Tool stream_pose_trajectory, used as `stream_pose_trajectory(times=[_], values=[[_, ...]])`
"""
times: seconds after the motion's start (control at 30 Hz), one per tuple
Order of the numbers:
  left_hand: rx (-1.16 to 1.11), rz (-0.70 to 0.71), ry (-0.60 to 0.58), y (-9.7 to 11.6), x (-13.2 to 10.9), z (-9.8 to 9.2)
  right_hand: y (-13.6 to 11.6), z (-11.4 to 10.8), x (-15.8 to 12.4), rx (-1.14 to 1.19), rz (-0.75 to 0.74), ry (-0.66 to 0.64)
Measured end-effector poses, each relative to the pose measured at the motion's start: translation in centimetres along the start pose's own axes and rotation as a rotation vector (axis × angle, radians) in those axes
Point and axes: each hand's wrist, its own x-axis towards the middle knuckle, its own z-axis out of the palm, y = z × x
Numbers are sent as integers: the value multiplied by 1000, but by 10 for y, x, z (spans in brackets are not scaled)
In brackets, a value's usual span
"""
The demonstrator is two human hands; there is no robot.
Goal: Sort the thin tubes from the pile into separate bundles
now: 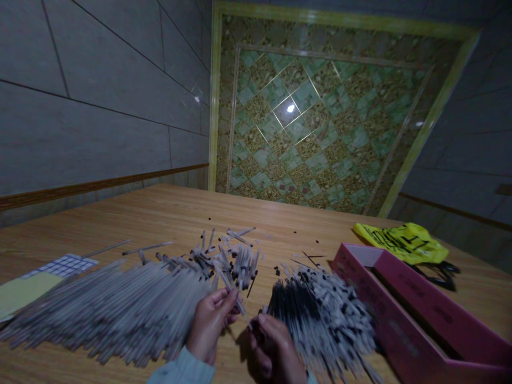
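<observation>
My left hand, closed in a pinch, holds a thin translucent pen barrel that slants down toward my right hand. My right hand is curled with its fingertips close to the barrel's lower end; what they grip is too blurred to make out. To the left of my left hand spreads a wide pile of clear plastic tubes. Beside my right hand lies a heap of slim pens, some with dark shafts. Short clear caps with black ends are scattered just beyond my hands.
A long open pink box stands at the right. Behind it lie a yellow plastic bag and a dark object. A checked sheet and yellow paper lie at the left. Tiled walls border the wooden table.
</observation>
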Motion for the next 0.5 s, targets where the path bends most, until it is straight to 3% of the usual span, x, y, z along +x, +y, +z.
stream_pose_trajectory(times=[0.17, 0.33, 0.43, 0.5], values=[[94, 9, -70, -2, -1, 2, -3, -5, 0, -211, -104, 133], [73, 36, -52, -7, 5, 0, -4, -6, -4, -397, -6, -4], [185, 135, 72, 2, 8, -11, 1, -7, -8, -435, 167, -125], [386, 281, 237, 19, 7, -26, 3, -6, -11, -452, 259, -170]])
